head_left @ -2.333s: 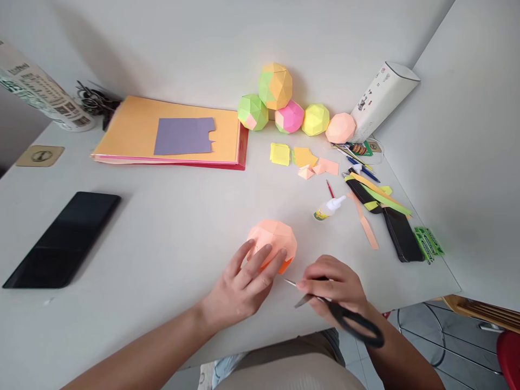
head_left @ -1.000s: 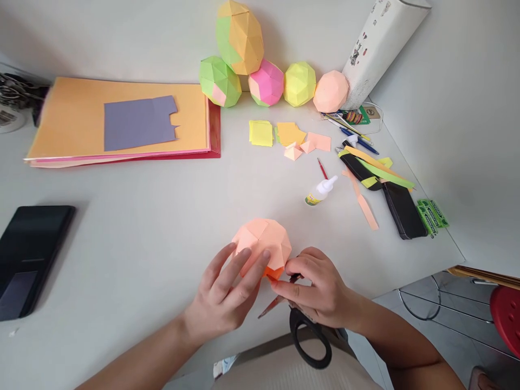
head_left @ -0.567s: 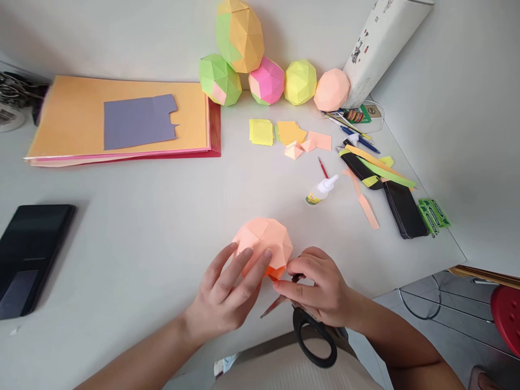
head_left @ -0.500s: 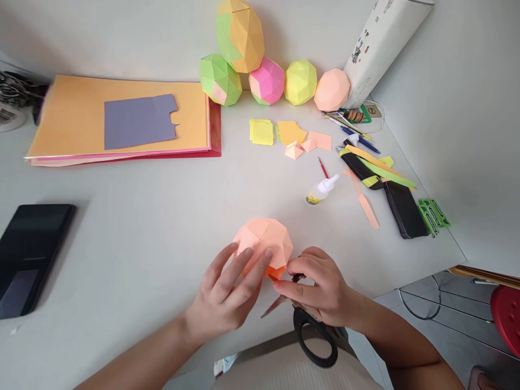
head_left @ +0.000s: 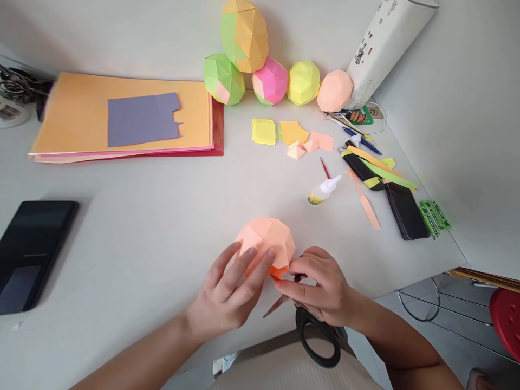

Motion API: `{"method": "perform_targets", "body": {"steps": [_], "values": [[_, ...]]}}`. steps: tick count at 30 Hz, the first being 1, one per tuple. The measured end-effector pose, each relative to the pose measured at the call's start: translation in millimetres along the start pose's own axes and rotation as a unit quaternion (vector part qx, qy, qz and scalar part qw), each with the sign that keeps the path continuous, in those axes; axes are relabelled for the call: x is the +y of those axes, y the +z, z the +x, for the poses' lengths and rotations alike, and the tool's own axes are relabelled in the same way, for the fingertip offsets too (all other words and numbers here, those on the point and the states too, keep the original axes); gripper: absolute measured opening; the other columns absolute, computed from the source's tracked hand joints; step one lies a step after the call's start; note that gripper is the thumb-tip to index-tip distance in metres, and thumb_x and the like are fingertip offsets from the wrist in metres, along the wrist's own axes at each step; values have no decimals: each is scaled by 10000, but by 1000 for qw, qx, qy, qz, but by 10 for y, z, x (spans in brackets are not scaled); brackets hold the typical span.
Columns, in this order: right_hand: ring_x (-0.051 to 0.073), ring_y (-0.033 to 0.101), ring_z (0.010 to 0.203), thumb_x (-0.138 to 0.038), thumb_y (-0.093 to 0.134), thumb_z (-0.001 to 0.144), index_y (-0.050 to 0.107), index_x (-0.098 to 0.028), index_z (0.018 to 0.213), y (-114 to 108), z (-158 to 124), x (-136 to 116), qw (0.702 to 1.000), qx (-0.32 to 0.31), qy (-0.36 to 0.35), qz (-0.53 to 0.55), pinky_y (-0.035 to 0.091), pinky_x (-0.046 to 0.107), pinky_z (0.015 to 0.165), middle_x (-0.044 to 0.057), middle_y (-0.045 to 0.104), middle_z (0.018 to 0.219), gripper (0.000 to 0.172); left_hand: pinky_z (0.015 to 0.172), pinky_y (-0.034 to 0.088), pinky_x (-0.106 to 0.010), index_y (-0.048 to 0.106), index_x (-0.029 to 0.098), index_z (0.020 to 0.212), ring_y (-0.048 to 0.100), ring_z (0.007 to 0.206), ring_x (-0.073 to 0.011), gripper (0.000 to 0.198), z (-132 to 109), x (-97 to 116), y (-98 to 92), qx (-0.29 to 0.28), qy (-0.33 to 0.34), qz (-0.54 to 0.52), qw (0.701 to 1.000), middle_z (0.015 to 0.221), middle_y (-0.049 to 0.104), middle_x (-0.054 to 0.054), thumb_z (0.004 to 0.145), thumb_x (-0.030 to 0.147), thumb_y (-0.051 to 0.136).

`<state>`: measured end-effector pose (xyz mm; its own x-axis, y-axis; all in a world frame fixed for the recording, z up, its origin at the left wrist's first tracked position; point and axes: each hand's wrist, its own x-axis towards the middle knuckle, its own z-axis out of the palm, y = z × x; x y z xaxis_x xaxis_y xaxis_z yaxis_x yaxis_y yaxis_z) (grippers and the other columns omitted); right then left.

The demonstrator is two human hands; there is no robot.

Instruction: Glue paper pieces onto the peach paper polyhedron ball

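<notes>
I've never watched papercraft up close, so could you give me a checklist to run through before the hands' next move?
1. Left hand steadying the ball: ok, fingers rest on it.
2. Scissors in right hand: ok.
3. Blade pointing away from left hand: not ok, it points that way.
4. Right fingertips gripping the orange edge: cannot tell, they are at it.
5. Glue apart from both hands: ok.
</notes>
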<state>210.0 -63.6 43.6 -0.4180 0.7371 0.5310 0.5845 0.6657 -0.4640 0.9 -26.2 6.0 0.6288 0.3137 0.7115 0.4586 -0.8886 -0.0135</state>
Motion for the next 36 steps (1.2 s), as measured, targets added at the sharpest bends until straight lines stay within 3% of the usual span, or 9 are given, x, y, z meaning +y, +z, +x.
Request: {"method": "perform_targets", "body": {"steps": [12, 17, 23, 36], "values": [[100, 511, 601, 3, 469, 816, 645, -174, 892, -28, 37, -46, 1000, -14, 6, -11, 389, 284, 611, 35, 646, 799, 261, 1044, 503, -496, 666, 167, 849, 423, 1330, -286, 234, 7, 1, -1, 0, 0, 3, 1000, 1397, 542, -84, 698, -8, 706], [92, 494, 573, -29, 469, 852, 644, -187, 936, -23, -3, -47, 1000, -10, 17, -18, 382, 280, 610, 27, 640, 803, 251, 1073, 486, -489, 667, 147, 854, 423, 1334, -279, 246, 30, 3, -1, 4, 0, 3, 1000, 1410, 521, -94, 681, -19, 720], [124, 548, 621, -44, 461, 865, 656, -188, 932, -51, 9, -82, 997, -53, 16, -46, 389, 296, 633, 35, 642, 794, 252, 1102, 471, -481, 666, 166, 851, 414, 1357, -272, 251, 59, 5, -10, 7, 2, 8, 1000, 1367, 569, -70, 685, -14, 725], [128, 547, 603, -36, 454, 853, 651, -181, 943, -43, -2, -96, 998, -44, 12, -35, 406, 305, 617, 47, 653, 811, 261, 1083, 481, -495, 662, 152, 856, 411, 1353, -290, 247, 41, 7, -16, 4, 5, 1, 1000, 1324, 600, -95, 679, -6, 728]]}}
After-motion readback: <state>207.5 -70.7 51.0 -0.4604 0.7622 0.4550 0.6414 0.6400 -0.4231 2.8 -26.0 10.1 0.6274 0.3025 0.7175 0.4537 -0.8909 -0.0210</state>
